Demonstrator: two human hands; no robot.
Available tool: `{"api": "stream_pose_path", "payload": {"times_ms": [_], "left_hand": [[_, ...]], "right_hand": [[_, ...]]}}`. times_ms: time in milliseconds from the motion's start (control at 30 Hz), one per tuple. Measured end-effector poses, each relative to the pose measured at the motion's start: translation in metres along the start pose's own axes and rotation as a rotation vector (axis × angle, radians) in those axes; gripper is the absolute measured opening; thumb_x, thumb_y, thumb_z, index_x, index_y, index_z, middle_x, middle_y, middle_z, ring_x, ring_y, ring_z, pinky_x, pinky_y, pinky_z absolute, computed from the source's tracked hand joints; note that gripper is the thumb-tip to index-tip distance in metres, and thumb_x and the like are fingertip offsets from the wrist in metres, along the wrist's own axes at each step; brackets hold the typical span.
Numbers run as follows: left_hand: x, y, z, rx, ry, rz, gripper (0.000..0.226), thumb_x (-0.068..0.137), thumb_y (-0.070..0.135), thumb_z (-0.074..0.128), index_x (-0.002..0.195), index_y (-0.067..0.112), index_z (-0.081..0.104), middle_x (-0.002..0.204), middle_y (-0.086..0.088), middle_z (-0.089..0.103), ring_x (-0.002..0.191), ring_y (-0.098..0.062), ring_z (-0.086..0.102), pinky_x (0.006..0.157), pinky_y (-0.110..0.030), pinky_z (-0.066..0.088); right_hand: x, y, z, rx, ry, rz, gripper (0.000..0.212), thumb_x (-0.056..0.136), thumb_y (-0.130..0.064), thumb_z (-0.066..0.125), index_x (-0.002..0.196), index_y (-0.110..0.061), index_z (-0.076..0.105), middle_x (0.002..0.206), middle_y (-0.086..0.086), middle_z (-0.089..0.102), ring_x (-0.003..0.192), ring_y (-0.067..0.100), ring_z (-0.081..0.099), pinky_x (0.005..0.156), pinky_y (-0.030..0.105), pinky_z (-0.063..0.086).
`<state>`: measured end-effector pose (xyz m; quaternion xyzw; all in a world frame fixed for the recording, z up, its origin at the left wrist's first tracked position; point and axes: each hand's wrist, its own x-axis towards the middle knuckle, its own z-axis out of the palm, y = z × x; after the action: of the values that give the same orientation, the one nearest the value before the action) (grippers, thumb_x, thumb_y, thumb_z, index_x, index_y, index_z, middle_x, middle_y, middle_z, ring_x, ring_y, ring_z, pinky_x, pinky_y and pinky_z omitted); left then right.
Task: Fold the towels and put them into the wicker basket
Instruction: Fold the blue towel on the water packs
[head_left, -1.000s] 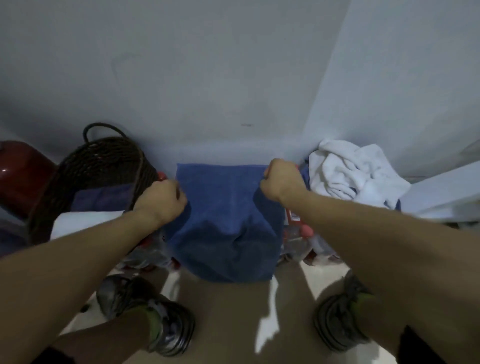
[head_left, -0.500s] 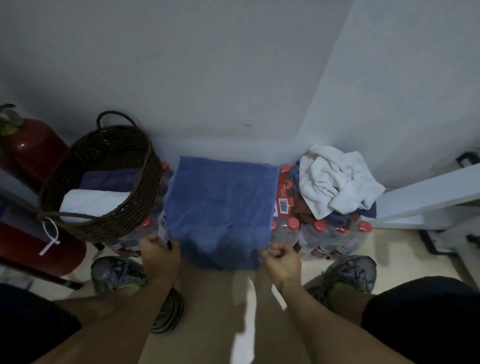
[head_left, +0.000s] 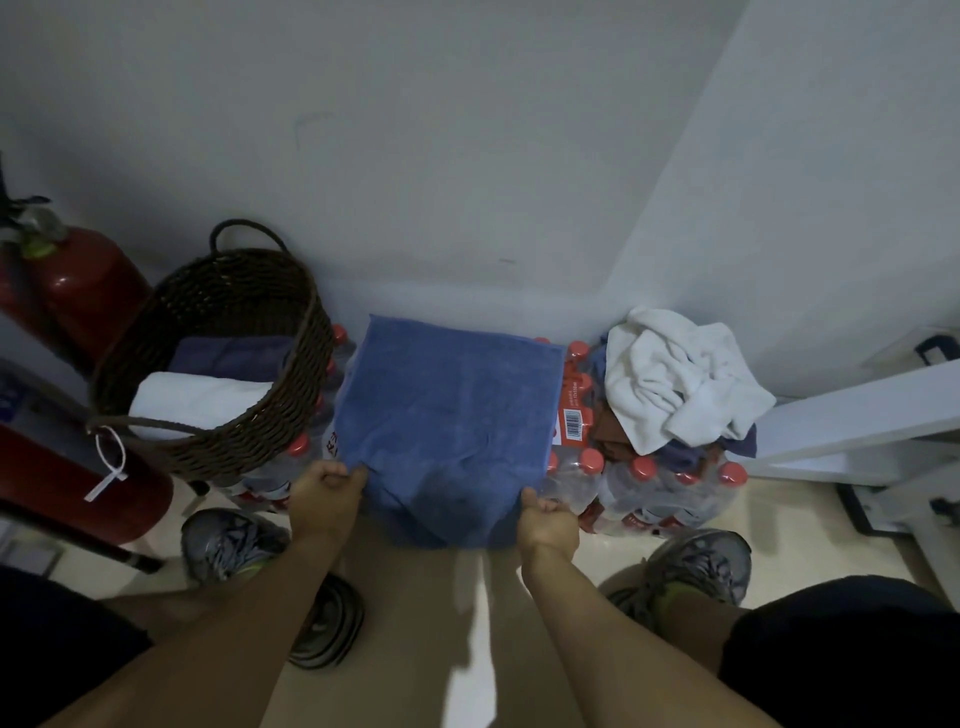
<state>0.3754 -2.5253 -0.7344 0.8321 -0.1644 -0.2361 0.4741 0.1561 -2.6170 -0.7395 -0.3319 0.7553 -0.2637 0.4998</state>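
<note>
Our fingers (head_left: 332, 475) curl round the near corners of the blue towel (head_left: 452, 410): left hand (head_left: 326, 499) at the near-left corner, right hand (head_left: 548, 522) at the near-right. We see the towel spread over bottle packs (head_left: 649, 493), just right of the wicker basket (head_left: 208, 364), which holds folded towels (head_left: 197, 397).

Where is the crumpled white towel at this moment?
In the head view, the crumpled white towel sits on the right, atop the bottle packs in the wall corner, right of the blue towel.

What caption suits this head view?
Both hands, left and right, pinch a blue terry towel spread over packed water bottles beside a dark wicker basket.
</note>
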Motion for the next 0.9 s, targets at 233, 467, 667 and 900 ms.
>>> {"api": "stream_pose_path", "payload": {"times_ms": [233,467,667,900], "left_hand": [[0.006,0.01,-0.009,-0.027,-0.01,-0.054,0.025,0.08,0.016,0.071,0.064,0.01,0.051,0.061,-0.009,0.053,0.061,-0.023,0.051,0.061,-0.039,0.049],[0.008,0.017,-0.019,0.32,-0.069,-0.052,0.029,0.078,0.019,0.075,0.062,0.011,0.053,0.063,-0.007,0.058,0.063,-0.025,0.054,0.063,-0.031,0.04],[0.011,0.066,-0.022,0.225,-0.038,-0.028,0.028,0.076,0.021,0.079,0.079,0.005,0.056,0.081,-0.012,0.062,0.078,-0.03,0.059,0.077,-0.04,0.051],[0.015,0.126,-0.017,-0.309,-0.046,-0.083,0.033,0.079,0.013,0.077,0.106,0.009,0.059,0.094,-0.01,0.064,0.082,-0.023,0.062,0.075,-0.032,0.054]], "right_hand": [[-0.009,-0.003,-0.01,-0.008,0.083,-0.094,0.025,0.091,-0.025,0.055,0.072,-0.009,0.05,0.071,0.008,0.058,0.071,0.028,0.055,0.067,0.034,0.042],[-0.012,-0.007,-0.035,-0.022,0.163,-0.198,0.026,0.089,-0.026,0.058,0.07,-0.012,0.049,0.069,0.006,0.056,0.068,0.024,0.053,0.069,0.035,0.043],[-0.019,-0.034,-0.03,0.129,0.239,-0.25,0.024,0.091,-0.024,0.056,0.072,-0.01,0.047,0.067,0.003,0.053,0.065,0.021,0.05,0.068,0.032,0.036],[-0.017,-0.095,-0.021,0.312,0.183,-0.355,0.029,0.094,-0.037,0.063,0.082,-0.01,0.059,0.066,-0.002,0.058,0.061,0.011,0.054,0.057,0.013,0.039]]}}
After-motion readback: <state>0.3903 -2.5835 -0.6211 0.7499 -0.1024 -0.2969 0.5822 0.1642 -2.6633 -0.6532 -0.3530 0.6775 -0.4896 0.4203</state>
